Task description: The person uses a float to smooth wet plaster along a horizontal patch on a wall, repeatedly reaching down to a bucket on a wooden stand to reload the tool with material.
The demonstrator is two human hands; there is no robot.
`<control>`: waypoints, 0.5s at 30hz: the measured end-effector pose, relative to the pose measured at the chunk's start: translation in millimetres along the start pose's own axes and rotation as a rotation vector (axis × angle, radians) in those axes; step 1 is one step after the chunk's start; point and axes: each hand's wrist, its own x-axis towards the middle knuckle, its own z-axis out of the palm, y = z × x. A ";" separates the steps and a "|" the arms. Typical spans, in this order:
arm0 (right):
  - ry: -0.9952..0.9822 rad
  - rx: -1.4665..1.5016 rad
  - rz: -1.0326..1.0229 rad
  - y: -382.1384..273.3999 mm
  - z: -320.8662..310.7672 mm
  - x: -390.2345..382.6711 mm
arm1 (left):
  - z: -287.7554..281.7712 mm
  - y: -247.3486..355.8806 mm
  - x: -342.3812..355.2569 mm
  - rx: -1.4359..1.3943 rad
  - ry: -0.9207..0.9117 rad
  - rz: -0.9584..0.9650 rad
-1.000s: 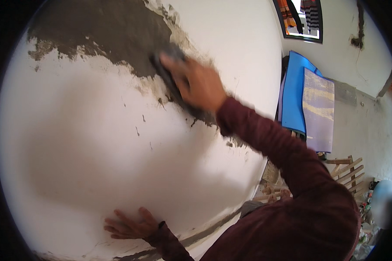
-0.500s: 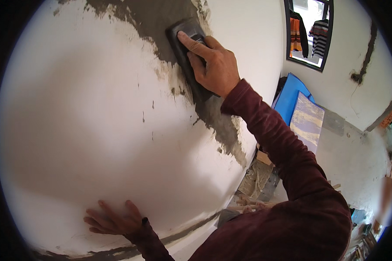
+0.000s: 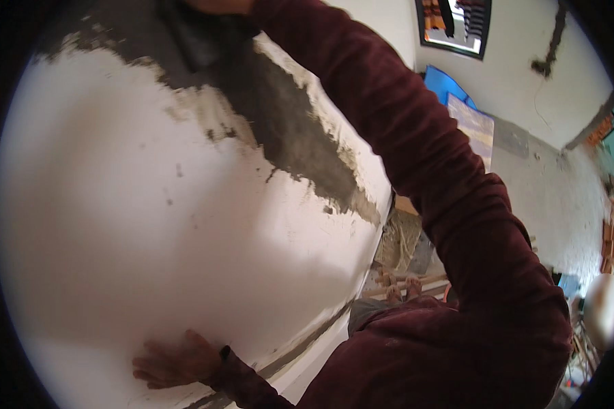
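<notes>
My right hand (image 3: 220, 5) is at the very top of the picture, partly cut off by the edge. It holds a dark plastering float (image 3: 196, 42) against a wide band of wet grey mortar (image 3: 280, 123) on the white wall (image 3: 116, 225). The band runs from the upper left down toward the lower right, with ragged smeared edges. Low on the same wall, my left hand (image 3: 174, 358) rests with its fingers spread, holding nothing.
A blue sheet (image 3: 447, 88) and a patterned board (image 3: 472, 129) lean by the corner beneath a dark-framed window (image 3: 451, 26). My bare feet (image 3: 404, 290) are near wooden sticks (image 3: 430, 278). A stained sack-like piece (image 3: 397, 240) lies by the wall's foot.
My right hand and the float have moved up and left along the mortar band, to the picture's top edge. My left hand stays flat on the wall. The view has shifted somewhat.
</notes>
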 end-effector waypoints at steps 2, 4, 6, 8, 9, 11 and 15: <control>0.259 -0.034 -0.043 13.9 28.6 -32.2 | 1.5 -2.9 -1.4 -0.020 0.013 0.019; 0.215 -0.006 -0.026 27.9 27.1 -117.2 | 2.3 -4.6 -0.4 -0.020 0.010 0.026; 0.083 -0.033 0.142 36.5 21.3 -209.4 | 1.2 -4.3 0.5 -0.023 0.007 0.023; -0.118 -0.028 0.371 43.4 17.3 -290.3 | 0.8 -2.4 2.5 -0.011 0.022 0.042; -0.160 -0.018 0.397 49.8 18.0 -323.8 | 0.1 -1.1 3.8 -0.004 0.005 0.022; -0.165 -0.026 0.350 56.5 24.0 -335.2 | -0.7 0.2 4.5 -0.022 -0.006 0.030; -0.040 -0.044 0.213 60.3 17.0 -247.5 | -2.6 -2.1 2.4 -0.032 -0.023 0.024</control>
